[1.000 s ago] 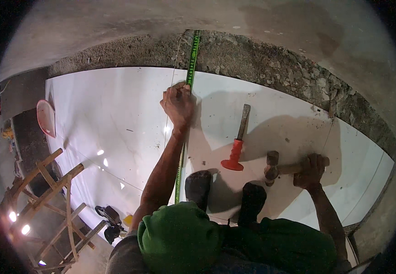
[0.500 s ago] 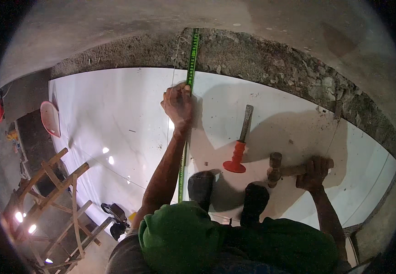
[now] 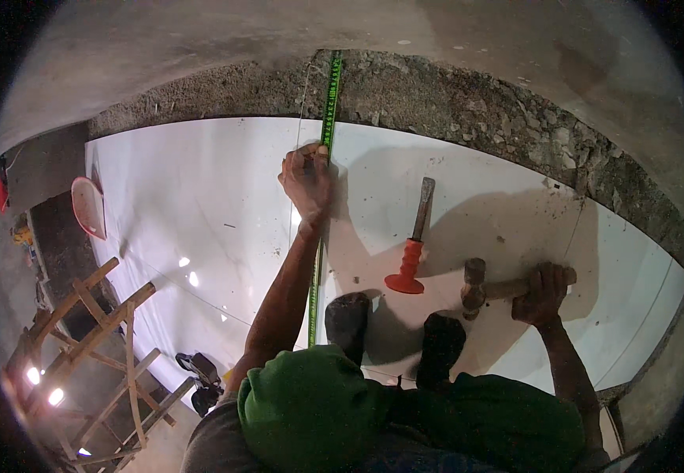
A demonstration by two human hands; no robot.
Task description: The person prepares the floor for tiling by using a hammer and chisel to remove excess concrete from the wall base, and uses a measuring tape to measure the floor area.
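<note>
A green tape measure blade runs from the rough strip by the wall, over the white floor tiles, back toward my body. My left hand is closed at the blade's left edge, thumb and fingertips pinching it. To the right, my right hand wraps round the wooden handle of a club hammer, whose metal head rests low over the tiles. Between my hands lies a cold chisel with an orange hand guard, untouched, its metal end pointing at the wall. The tape's case is out of sight.
A broken concrete strip with rubble borders the tiles along the wall. My dark shoes stand on the tiles. At left are a wooden trestle, a red-rimmed basin and a black tool. A thin string runs beside the tape.
</note>
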